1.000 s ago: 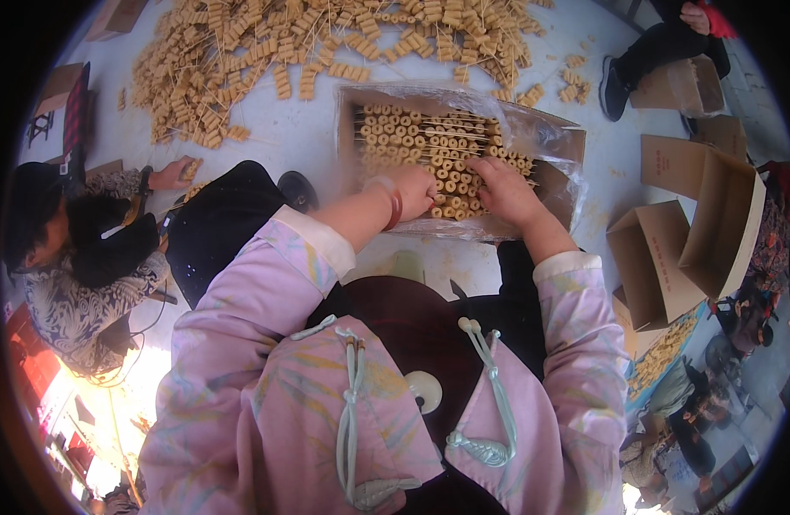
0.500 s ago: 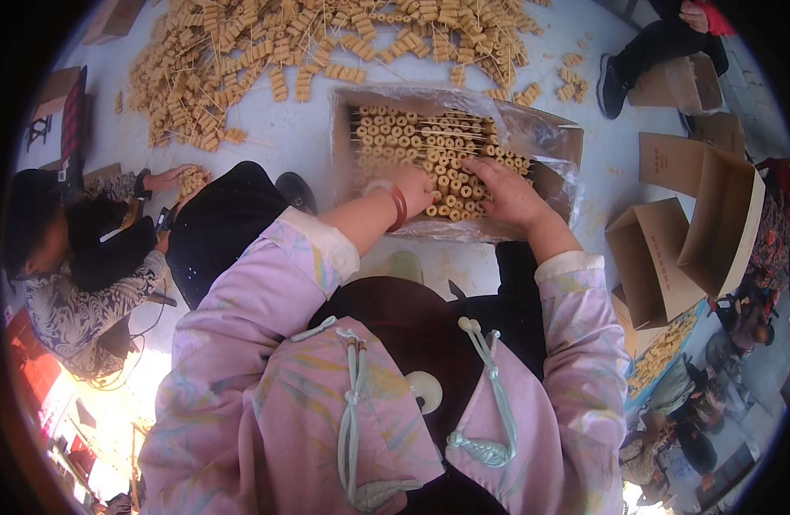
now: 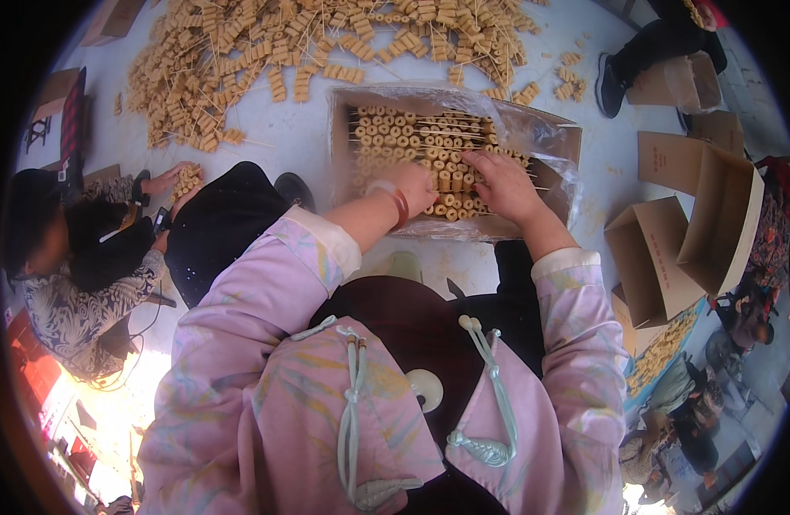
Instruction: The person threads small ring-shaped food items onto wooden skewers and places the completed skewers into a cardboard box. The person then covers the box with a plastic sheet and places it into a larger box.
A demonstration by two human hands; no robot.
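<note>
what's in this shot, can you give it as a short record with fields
setting: pale floor, seen from above
left hand: resting on skewers in the box, red band at the wrist
right hand: pressing on the skewers beside it
box: cardboard, lined with clear plastic, holding rows of tan skewered pieces
loose pile: more skewers heaped on the floor beyond the box
empty boxes: open cartons at the right
co-worker: sitting at the left, handling skewers
</note>
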